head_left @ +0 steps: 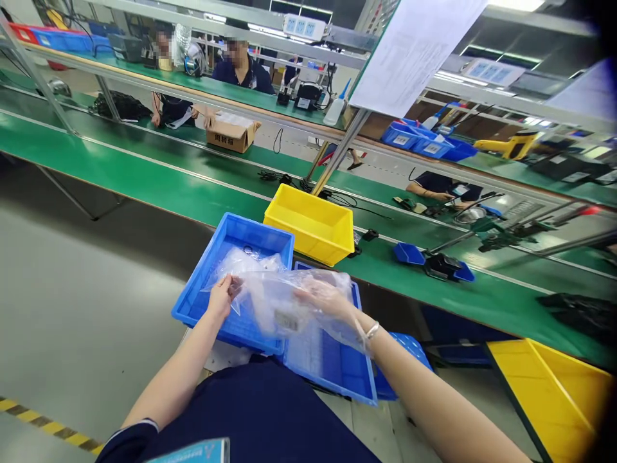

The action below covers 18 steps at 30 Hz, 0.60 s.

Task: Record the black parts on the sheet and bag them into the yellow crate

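A large clear plastic bag (270, 302) with a small printed label stretches between my two hands, above two blue bins. My left hand (223, 296) pinches the bag's left edge over the left blue bin (197, 289). Inside the bag, my right hand (328, 299) reaches in past the wrist, its fingers blurred behind the film. Whether that hand grips anything cannot be made out. More clear plastic and a small dark ring-like item (248, 249) lie in the left bin. Beneath my right arm sits the right blue bin (332, 379).
A yellow bin (308, 225) stands on the green bench (193, 193) just beyond the blue bins. Small blue trays (409, 253) and cables are farther right. A large yellow container (549, 399) is at lower right. Co-workers sit across the bench near a cardboard box (231, 133).
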Tool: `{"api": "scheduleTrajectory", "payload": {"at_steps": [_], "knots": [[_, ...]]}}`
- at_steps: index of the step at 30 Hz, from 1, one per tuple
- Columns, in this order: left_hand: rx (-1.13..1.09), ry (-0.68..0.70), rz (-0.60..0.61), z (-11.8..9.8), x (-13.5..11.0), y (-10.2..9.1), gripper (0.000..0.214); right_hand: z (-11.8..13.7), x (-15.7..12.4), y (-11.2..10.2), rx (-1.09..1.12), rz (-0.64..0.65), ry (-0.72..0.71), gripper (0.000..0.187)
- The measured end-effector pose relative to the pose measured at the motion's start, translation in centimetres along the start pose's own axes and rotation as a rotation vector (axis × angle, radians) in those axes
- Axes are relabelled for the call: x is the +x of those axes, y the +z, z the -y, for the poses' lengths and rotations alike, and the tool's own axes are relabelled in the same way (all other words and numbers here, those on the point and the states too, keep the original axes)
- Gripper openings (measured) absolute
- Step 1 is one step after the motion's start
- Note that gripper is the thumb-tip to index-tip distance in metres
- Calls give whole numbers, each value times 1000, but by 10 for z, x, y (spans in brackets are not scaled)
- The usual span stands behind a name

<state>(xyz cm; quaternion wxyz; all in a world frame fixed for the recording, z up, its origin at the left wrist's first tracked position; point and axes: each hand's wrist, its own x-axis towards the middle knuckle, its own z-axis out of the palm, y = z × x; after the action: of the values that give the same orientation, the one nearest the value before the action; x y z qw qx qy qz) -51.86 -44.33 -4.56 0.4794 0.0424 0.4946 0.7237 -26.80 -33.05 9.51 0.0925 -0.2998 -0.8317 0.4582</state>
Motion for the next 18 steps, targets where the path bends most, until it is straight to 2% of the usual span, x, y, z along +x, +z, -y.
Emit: {"api": "scheduleTrajectory", "payload": {"at_steps": [3,8,11,15,18], "knots": [[-1,2,-119,2,8,-11,37,1,-12,-9,-36,-8,30,44],[34,-6,-252,6,21,-22,36,11,-25,-26,37,-204,-7,46],[67,-12,-285,8,28,-25,37,19,-25,-31,5,-143,-54,40],[124,-9,-289,11,32,-28,38,21,-21,-28,-65,-251,-106,36],[182,11,-308,13,33,-31,40,20,-17,-27,-146,-149,-116,38]]}}
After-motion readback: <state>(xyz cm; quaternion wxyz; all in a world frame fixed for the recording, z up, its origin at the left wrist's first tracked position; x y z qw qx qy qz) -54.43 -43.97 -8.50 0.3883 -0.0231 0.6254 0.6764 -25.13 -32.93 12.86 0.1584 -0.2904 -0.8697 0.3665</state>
